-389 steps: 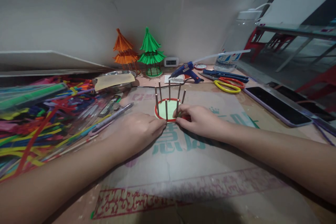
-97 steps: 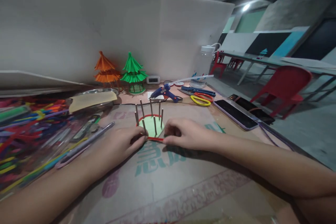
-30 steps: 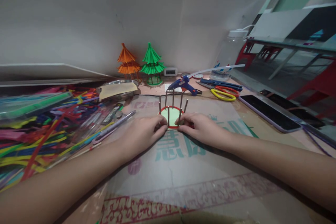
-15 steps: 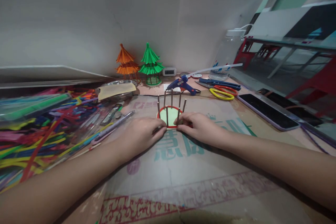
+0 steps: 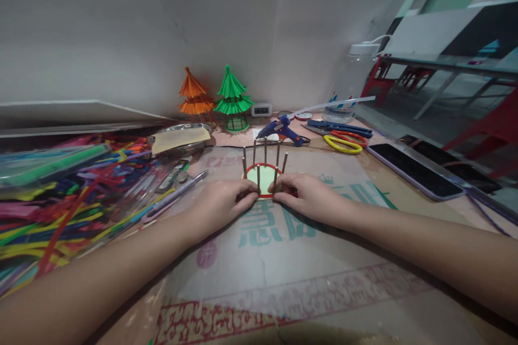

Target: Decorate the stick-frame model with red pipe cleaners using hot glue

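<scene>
A small round pale-green disc (image 5: 265, 177) with a red rim lies on the printed cardboard sheet (image 5: 283, 259). Several thin brown sticks (image 5: 265, 153) stand upright around its edge. My left hand (image 5: 220, 207) rests at the disc's near-left side, fingers curled and pinching at the red rim. My right hand (image 5: 308, 197) sits at the near-right side, fingertips pressed together on the same red rim beside a stick.
A heap of coloured strips (image 5: 60, 194) and pens fills the left. Orange (image 5: 196, 94) and green (image 5: 232, 96) paper pagodas stand at the wall. A blue glue gun (image 5: 283, 129), scissors (image 5: 343, 137), a plastic bottle (image 5: 350, 86) and two phones (image 5: 416, 171) lie behind and right.
Both hands stay at the disc's near edge; the fingers have shifted only slightly along the red rim. The view has barely moved.
</scene>
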`<state>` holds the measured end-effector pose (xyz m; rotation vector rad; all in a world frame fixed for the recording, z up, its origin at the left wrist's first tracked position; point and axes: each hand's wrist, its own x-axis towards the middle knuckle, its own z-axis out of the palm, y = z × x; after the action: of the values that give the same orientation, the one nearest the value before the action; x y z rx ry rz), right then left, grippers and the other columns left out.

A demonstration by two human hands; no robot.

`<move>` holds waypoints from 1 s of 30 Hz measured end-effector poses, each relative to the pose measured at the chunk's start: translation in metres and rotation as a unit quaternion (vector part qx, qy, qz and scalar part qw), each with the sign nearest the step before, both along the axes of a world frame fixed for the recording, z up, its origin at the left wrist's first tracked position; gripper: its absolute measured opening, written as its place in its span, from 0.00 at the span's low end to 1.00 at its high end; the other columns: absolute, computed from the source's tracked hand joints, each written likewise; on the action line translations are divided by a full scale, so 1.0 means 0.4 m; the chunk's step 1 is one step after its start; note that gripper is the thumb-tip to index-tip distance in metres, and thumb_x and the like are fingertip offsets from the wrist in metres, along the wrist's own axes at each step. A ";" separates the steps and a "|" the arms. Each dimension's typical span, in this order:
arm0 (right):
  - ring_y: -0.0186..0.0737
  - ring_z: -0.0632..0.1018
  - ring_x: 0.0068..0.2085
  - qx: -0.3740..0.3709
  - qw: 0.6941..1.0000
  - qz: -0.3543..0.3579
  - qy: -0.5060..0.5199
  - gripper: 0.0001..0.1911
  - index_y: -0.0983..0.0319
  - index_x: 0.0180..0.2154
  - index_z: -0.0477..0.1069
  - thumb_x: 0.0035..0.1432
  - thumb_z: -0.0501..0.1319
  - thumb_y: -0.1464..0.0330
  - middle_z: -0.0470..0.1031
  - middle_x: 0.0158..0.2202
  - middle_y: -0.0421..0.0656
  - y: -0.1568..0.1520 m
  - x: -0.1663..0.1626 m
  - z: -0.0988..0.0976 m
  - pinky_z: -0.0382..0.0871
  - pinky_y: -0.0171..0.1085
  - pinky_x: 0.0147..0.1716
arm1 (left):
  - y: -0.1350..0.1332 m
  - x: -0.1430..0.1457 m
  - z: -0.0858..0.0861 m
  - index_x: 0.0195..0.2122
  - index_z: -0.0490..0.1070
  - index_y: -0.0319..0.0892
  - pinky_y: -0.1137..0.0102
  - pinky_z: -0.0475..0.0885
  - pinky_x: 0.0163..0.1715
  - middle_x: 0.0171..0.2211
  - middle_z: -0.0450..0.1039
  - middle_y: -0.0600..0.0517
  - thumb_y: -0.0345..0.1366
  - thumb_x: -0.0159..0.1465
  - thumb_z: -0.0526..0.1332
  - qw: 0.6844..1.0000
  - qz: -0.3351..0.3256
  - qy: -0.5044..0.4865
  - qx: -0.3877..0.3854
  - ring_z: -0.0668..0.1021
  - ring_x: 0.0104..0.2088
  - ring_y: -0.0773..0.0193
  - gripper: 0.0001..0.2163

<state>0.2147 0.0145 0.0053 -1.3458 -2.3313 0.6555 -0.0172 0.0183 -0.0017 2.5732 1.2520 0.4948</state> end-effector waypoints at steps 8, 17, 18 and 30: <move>0.36 0.73 0.30 -0.001 1.000 0.001 -0.007 0.07 0.61 0.39 0.77 0.62 0.61 0.67 0.77 0.31 0.41 -0.002 -0.001 0.005 0.61 0.34 0.31 | -0.001 0.003 -0.003 0.44 0.78 0.45 0.69 0.71 0.38 0.42 0.83 0.51 0.40 0.69 0.57 1.000 0.002 -0.017 -0.019 0.82 0.40 0.59 0.11; 0.39 0.76 0.35 0.016 1.000 0.018 -0.007 0.08 0.61 0.41 0.78 0.63 0.60 0.67 0.80 0.36 0.44 0.003 0.002 -0.004 0.64 0.35 0.35 | 0.001 0.003 -0.008 0.42 0.78 0.44 0.70 0.71 0.36 0.40 0.83 0.51 0.39 0.70 0.56 1.000 -0.003 -0.019 -0.003 0.82 0.38 0.60 0.11; 0.39 0.76 0.35 0.023 0.999 0.019 -0.009 0.09 0.61 0.42 0.78 0.63 0.60 0.67 0.80 0.37 0.44 0.003 0.002 -0.005 0.65 0.35 0.36 | 0.000 0.003 -0.008 0.42 0.78 0.44 0.70 0.71 0.36 0.40 0.83 0.51 0.39 0.70 0.56 1.000 -0.003 -0.017 -0.001 0.82 0.37 0.60 0.11; 0.41 0.76 0.37 0.160 0.985 -0.018 0.064 0.11 0.62 0.35 0.73 0.66 0.55 0.65 0.78 0.34 0.46 0.045 0.090 0.010 0.67 0.39 0.39 | 0.000 -0.021 0.007 0.38 0.77 0.43 0.69 0.70 0.39 0.37 0.81 0.51 0.35 0.66 0.58 0.998 -0.046 -0.037 0.012 0.80 0.38 0.61 0.08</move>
<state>0.2507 0.0326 0.0093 -1.1603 -2.1914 0.3259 -0.0255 0.0183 0.0010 2.5927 1.1050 0.5842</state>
